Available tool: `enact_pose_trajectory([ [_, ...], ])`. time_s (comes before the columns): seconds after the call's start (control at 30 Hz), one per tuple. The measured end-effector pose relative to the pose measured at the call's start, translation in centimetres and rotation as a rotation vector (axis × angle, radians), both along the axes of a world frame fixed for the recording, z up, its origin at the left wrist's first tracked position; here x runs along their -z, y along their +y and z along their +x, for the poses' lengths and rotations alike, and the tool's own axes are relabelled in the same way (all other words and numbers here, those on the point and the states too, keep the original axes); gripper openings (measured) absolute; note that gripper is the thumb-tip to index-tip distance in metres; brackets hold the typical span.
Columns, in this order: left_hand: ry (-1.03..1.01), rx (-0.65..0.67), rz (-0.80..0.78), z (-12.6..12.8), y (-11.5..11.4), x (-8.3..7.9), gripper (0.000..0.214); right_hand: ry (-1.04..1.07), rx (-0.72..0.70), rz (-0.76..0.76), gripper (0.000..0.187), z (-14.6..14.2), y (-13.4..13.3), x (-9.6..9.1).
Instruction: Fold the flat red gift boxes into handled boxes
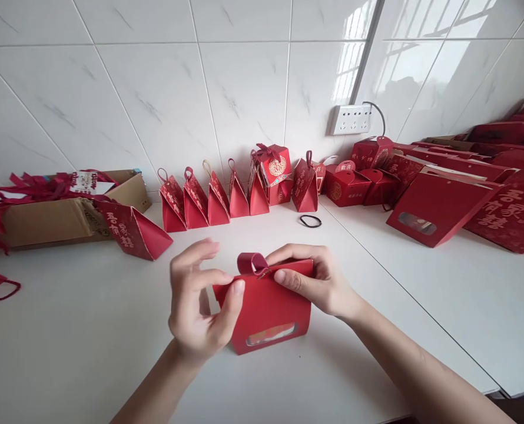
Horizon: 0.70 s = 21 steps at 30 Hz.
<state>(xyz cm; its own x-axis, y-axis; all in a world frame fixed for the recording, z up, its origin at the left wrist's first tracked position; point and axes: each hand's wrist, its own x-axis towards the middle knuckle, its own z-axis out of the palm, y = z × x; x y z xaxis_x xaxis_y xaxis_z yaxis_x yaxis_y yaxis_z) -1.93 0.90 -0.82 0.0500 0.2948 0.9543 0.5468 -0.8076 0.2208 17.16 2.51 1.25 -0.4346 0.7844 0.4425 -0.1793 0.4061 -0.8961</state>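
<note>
A red paper gift box point(271, 306) with a small clear window stands on the white table in front of me. Its top edges meet in a ridge, and a dark red ribbon loop point(249, 263) sticks up from there. My right hand point(312, 280) pinches the ridge to the right of the loop, thumb on the near face and fingers behind. At the ridge's left end, my left hand point(206, 300) grips the edge between thumb and forefinger, its other fingers raised and curled. Whatever lies behind the window is only partly visible.
Several small red boxes point(218, 203) line the tiled wall. A cardboard carton point(59, 221) with ribbons stands left, a tipped red box point(133, 229) beside it. A black ring-shaped band point(310, 221) lies behind my box. Larger red boxes point(438, 206) crowd the right, below a power strip point(350, 119).
</note>
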Motion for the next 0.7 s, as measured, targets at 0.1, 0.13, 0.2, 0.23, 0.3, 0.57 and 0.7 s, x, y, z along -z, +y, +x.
enact_pose_trajectory([
  [0.1,0.027,0.141,-0.063,0.4,-0.3,-0.3,0.021,-0.015,0.098,0.106,0.013,-0.2,-0.4,-0.1],
  [0.13,0.058,0.158,-0.056,0.5,-0.4,-0.3,0.024,-0.015,0.123,0.141,0.014,-0.2,-0.6,-0.1],
  [0.2,0.101,0.156,-0.031,0.7,-0.6,-0.4,0.031,-0.022,0.147,0.172,0.017,-0.3,-0.7,-0.1],
  [0.23,0.102,0.144,-0.025,0.8,-0.6,-0.4,0.033,-0.031,0.148,0.175,0.018,-0.4,-0.7,0.0],
  [0.3,0.089,0.118,-0.013,0.7,-0.6,-0.4,0.034,-0.056,0.141,0.193,0.018,-0.5,-0.6,0.2],
  [0.57,0.041,0.014,0.028,0.2,-0.6,-1.1,0.031,-0.174,0.383,0.783,0.023,-1.3,-0.1,1.8],
  [0.7,0.056,0.015,-0.018,0.3,-0.7,-1.1,0.035,-0.245,0.455,0.838,0.019,-1.6,-0.2,2.1],
])
